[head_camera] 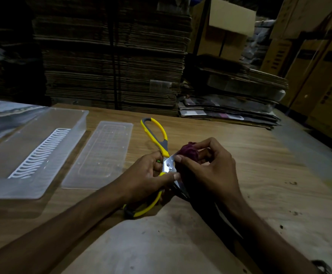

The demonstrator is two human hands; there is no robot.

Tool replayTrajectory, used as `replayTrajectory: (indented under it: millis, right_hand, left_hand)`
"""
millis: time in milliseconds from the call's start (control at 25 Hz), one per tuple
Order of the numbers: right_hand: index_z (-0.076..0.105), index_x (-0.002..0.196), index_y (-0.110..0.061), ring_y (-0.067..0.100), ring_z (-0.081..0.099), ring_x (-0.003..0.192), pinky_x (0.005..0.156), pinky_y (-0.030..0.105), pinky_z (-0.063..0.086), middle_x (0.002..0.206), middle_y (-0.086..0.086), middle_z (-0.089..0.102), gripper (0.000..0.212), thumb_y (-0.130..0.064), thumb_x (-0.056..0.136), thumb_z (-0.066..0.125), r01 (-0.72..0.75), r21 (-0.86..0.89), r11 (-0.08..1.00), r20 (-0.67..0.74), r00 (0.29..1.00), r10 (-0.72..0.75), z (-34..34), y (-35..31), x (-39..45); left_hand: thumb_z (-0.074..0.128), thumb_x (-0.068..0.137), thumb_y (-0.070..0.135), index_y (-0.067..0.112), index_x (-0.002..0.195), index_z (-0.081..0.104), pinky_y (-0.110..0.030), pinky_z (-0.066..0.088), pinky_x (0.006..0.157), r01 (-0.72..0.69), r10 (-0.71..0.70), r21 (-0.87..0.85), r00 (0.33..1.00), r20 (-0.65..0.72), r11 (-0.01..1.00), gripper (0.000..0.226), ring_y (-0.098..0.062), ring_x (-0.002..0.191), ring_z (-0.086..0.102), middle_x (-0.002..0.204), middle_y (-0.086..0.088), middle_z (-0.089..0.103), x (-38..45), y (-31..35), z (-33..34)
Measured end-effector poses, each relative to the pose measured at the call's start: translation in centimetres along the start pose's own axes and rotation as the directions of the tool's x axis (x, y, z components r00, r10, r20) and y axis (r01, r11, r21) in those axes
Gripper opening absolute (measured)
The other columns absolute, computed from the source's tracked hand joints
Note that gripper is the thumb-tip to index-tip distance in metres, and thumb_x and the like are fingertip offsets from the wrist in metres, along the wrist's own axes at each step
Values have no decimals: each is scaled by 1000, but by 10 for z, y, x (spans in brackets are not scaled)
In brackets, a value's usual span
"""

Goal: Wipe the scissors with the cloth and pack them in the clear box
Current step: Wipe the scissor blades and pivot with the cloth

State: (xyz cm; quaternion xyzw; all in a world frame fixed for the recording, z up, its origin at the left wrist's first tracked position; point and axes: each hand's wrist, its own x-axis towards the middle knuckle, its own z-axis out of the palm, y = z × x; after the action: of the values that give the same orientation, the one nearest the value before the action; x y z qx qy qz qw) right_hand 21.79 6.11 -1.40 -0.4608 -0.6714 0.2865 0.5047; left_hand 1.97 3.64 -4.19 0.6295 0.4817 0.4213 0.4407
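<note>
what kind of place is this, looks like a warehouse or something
Most likely a packing warehouse or stockroom. Tall stacks of flattened cardboard fill the background, large cartons are piled at the right, and the work happens on a bare wooden table.

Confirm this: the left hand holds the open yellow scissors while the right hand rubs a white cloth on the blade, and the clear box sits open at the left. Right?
Not quite. The cloth in the right hand is dark purple, not white, as the head view shows. The rest stands: the left hand holds the open yellow scissors, and the clear box sits open at the left.
</note>
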Motion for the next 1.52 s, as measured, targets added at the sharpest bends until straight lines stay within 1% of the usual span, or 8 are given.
replayTrajectory:
  millis: [160, 320, 520, 720, 960, 1200, 1400, 1520]
  right_hand:
    - [70, 94, -24, 11, 75, 69, 54, 26, 60, 76, 0, 77, 28, -32, 81, 93, -22, 4, 1000, -50, 998, 22, -10, 11, 17]
    - [70, 97, -25, 9, 74, 75, 58, 19, 56, 83, -3, 77, 28, -31, 81, 93, 5, -3, 1000, -108, 994, -5, -22, 15, 22]
    - [72, 99, -25, 10, 71, 80, 62, 32, 59, 80, -7, 74, 21, -21, 86, 89, 191, -144, 971, -37, 979, -198, -8, 9, 6]
    - [78, 113, -27, 10, 72, 84, 64, 25, 58, 94, -16, 77, 30, -17, 85, 83, 388, -149, 910, 127, 920, -371, -4, 1, -2]
    - [80, 107, -31, 10, 73, 88, 61, 24, 57, 91, -13, 78, 33, -8, 84, 87, 274, -68, 959, 126, 956, -264, -3, 10, 7]
    - [78, 110, -25, 6, 72, 87, 63, 31, 63, 91, -9, 78, 26, -12, 89, 84, 243, -131, 961, -5, 969, -246, -10, 11, 13]
    - [78, 112, -28, 11, 75, 79, 60, 36, 63, 91, -7, 78, 39, -6, 80, 84, 314, -110, 943, 152, 943, -296, 5, 4, 1]
    - [76, 114, -28, 7, 74, 88, 65, 34, 62, 95, -11, 77, 39, -6, 83, 82, 300, -157, 941, 99, 953, -288, -6, 10, 14]
  left_hand:
    - [77, 96, 28, 17, 120, 61, -41, 62, 71, -4, 2, 59, 1000, 30, 998, 31, -29, 89, 81, 104, -11, 84, 0, -1, -2]
    - [78, 95, 30, 6, 120, 60, -52, 62, 72, 12, -14, 60, 999, 40, 998, 39, -34, 83, 80, 99, -13, 84, 1, -2, -2]
    - [74, 100, 16, 6, 113, 60, -32, 59, 61, -29, 28, 38, 999, 30, 999, 22, -11, 64, 72, 84, -13, 81, 4, -6, -3]
    - [76, 95, 18, 9, 120, 62, -41, 62, 83, -43, 47, -103, 998, 32, 994, 30, -26, 91, 78, 101, -22, 81, 5, -8, -4]
    - [70, 100, -2, 12, 97, 56, -11, 50, 56, -54, 54, -10, 996, 69, 999, 20, 5, 54, 65, 60, 18, 69, 6, -10, 2]
    - [78, 98, 19, 8, 112, 60, -31, 56, 61, -49, 47, 25, 998, 52, 998, 25, -22, 63, 70, 83, -9, 79, 2, -3, -1]
    - [80, 89, 28, 4, 121, 61, -70, 60, 88, -32, 37, -77, 997, 73, 997, 44, -56, 101, 74, 107, -31, 77, 4, -8, -2]
    - [81, 88, 32, 4, 119, 60, -48, 58, 72, -24, 30, -63, 996, 82, 998, 46, -35, 82, 73, 101, -34, 76, 5, -9, -1]
